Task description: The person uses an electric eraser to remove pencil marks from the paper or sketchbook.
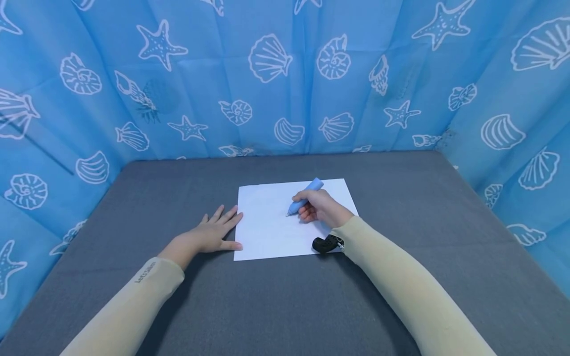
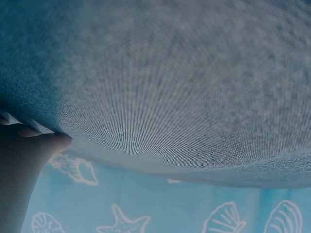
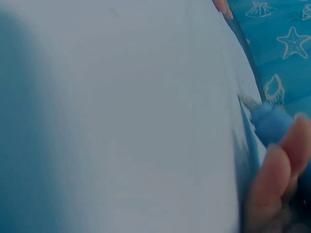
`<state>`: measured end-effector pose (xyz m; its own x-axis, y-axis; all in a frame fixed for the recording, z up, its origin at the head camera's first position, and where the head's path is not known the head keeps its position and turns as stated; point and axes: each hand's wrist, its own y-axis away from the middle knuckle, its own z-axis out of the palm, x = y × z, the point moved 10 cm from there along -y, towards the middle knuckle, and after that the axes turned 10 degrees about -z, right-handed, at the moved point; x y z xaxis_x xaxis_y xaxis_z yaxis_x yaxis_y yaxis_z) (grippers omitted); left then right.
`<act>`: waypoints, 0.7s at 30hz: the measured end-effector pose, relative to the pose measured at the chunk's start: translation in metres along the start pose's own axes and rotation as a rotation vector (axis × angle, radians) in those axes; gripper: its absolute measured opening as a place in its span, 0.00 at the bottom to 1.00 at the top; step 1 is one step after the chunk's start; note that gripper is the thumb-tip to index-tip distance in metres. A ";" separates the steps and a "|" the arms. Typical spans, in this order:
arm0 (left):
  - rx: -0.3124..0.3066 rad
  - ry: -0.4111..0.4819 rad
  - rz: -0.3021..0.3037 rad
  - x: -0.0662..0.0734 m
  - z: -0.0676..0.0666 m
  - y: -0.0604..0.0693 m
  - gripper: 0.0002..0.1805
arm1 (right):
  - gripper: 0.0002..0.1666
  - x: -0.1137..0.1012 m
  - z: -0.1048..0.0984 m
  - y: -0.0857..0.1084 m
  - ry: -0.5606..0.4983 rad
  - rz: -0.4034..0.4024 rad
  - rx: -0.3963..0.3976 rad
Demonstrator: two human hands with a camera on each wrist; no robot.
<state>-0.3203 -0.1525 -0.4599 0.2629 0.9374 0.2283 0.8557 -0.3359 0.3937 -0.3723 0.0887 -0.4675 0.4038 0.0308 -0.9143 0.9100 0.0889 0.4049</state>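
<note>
A white sheet of paper [image 1: 262, 232] lies flat on the grey cloth. My left hand [image 1: 211, 235] rests palm down at its left edge with fingers spread, the fingertips and thumb just on the paper. Above the sheet's right half, my right hand [image 1: 322, 205] pinches a thick light-blue pen [image 1: 315, 184] between thumb and fingers. The pen slants down to the left, its narrow pale tip [image 3: 249, 102] at the paper; whether it touches I cannot tell. In the right wrist view the curled fingers [image 3: 272, 177] show beside the pen. No clear marks show on the sheet.
A grey cloth-covered table [image 1: 267, 306] spreads around the paper. Blue curtains [image 1: 200, 89] with white shell and starfish prints close off the back and both sides. A black rounded device [image 1: 326, 244] sits by the right cuff, over the sheet's lower right edge.
</note>
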 end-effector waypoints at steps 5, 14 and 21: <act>-0.013 -0.012 -0.014 0.003 -0.002 0.002 0.57 | 0.11 -0.002 -0.001 0.001 -0.033 -0.008 0.029; -0.029 -0.008 -0.028 0.007 -0.005 0.007 0.57 | 0.11 0.000 -0.001 0.002 -0.012 -0.016 0.014; -0.029 0.014 -0.010 0.006 -0.005 0.008 0.57 | 0.11 -0.002 -0.004 0.001 -0.030 -0.028 0.035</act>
<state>-0.3145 -0.1499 -0.4507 0.2483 0.9393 0.2366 0.8449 -0.3295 0.4214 -0.3725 0.0924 -0.4656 0.3806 -0.0014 -0.9247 0.9234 0.0544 0.3800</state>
